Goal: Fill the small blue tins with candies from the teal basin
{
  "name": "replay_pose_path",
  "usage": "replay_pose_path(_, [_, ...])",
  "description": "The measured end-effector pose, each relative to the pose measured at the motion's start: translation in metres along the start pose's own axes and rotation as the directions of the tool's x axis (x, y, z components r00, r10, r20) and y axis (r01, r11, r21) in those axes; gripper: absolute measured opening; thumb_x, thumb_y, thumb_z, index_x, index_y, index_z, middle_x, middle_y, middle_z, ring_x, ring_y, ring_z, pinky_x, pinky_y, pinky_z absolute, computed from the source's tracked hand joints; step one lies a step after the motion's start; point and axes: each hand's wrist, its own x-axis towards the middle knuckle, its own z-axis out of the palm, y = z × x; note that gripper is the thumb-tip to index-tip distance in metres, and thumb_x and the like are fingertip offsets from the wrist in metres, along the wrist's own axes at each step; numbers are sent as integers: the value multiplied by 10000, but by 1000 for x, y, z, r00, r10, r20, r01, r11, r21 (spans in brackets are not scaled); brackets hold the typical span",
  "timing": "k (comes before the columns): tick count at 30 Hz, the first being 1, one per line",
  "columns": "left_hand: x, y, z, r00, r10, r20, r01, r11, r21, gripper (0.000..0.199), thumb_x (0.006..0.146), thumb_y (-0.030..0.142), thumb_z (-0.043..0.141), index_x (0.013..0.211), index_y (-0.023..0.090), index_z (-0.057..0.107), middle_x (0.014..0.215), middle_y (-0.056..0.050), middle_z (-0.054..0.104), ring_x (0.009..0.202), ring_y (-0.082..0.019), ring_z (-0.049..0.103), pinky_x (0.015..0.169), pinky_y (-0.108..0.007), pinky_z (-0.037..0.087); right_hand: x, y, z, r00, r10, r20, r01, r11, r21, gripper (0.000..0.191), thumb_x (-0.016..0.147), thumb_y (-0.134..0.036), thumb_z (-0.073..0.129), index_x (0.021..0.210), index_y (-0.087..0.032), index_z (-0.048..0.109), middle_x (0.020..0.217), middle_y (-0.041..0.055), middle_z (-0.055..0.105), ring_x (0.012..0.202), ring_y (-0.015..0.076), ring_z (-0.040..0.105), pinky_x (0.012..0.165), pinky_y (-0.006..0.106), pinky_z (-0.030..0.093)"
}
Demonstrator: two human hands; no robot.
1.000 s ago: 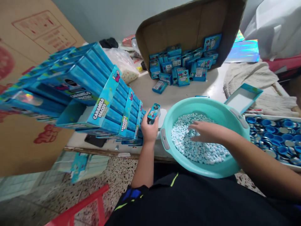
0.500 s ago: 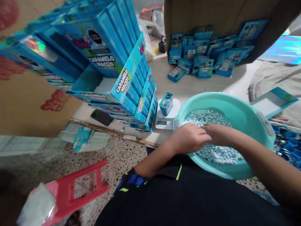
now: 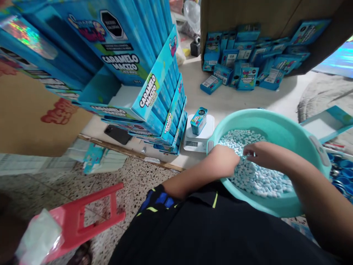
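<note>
A turquoise tub (image 3: 286, 132) holds many small pale blue and white candies (image 3: 264, 180). Over its left part is my left hand (image 3: 224, 160), blurred, its fingers turned down and hidden. My right hand (image 3: 257, 151) is just to the right of it, fingers curled together above the candies; whatever is between them is too small to make out. Left of the tub, a small blue box (image 3: 199, 120) stands on a white scale (image 3: 191, 144) with a small display.
Tall stacked blue display boxes (image 3: 149, 95) rise at the left. Behind, small blue boxes (image 3: 248, 78) lie in and before a cardboard box (image 3: 248, 13). An open tray (image 3: 325, 123) is right of the tub. A red stool (image 3: 74, 221) and a phone (image 3: 117, 134) are at left.
My hands, close together before, are now slightly apart and lower among the candies. The right fingers have curled in. The whole view has shifted a little.
</note>
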Motion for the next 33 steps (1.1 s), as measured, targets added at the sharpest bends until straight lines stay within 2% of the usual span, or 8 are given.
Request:
replay_pose_path(7, [6,2,4,994,-73,77,74,997,-8,218,843,138,576,949,148,767,915,-117,757,846,-280,721,690,-354,532,-5,-6,-6,999,13,-40,-12,1000,24,194,901,-235,527,957,-211,712,865,70,755,748,221,667,638,317,405])
replay_pose_path(14, [-6,-6,9,994,-34,-102,25,995,-95,191,840,258,674,1005,273,770,985,-16,763,938,-224,710,731,-316,512,-13,-19,-11,997,-32,-64,35,999,41,295,903,-150,463,1003,-236,727,927,76,786,839,261,721,668,343,449])
replay_pose_path(17, [-11,-10,10,952,-13,-306,-28,991,-130,234,861,365,719,1069,262,753,1102,-26,737,974,-207,700,796,-324,537,-17,-25,-18,993,-53,-102,57,998,38,291,919,-186,466,985,-237,745,913,96,786,852,297,733,697,384,491])
replay_pose_path(19, [-17,-18,9,799,-66,-597,-15,991,-130,222,911,365,678,1098,259,731,1158,-44,716,1052,-210,681,906,-356,542,-22,-29,-24,985,-83,-153,93,994,60,296,958,-241,449,950,-226,744,875,102,778,815,302,730,703,407,512])
replay_pose_path(22, [-24,-42,9,333,-239,-912,150,969,-198,181,965,277,599,1108,239,703,1175,-86,692,1156,-237,641,1038,-444,517,-38,-31,-32,945,-110,-307,151,982,116,343,1012,-328,410,992,-232,738,1006,98,777,893,292,732,773,428,551])
replay_pose_path(24, [-25,-64,12,131,-355,-926,249,915,-316,270,939,232,620,1205,207,660,1237,-133,658,1217,-273,619,1074,-496,515,-56,-27,-34,883,-96,-460,183,972,150,351,1028,-390,407,1110,-259,722,1181,92,747,1014,289,721,841,437,569])
replay_pose_path(30, [-3,-122,33,181,-578,-796,147,816,-559,732,776,184,784,1435,167,465,1347,-206,628,1263,-326,638,1024,-516,578,-91,-10,-1,744,48,-666,213,928,305,290,1029,-434,438,1082,-283,680,1250,106,705,1072,280,702,867,459,591])
replay_pose_path(33, [0,-122,35,78,-644,-761,36,765,-643,708,754,200,815,1388,159,503,1329,-217,648,1174,-310,693,935,-474,626,-83,-8,22,739,97,-667,203,912,357,272,1029,-406,442,1063,-262,670,1213,114,707,1068,278,700,884,455,585])
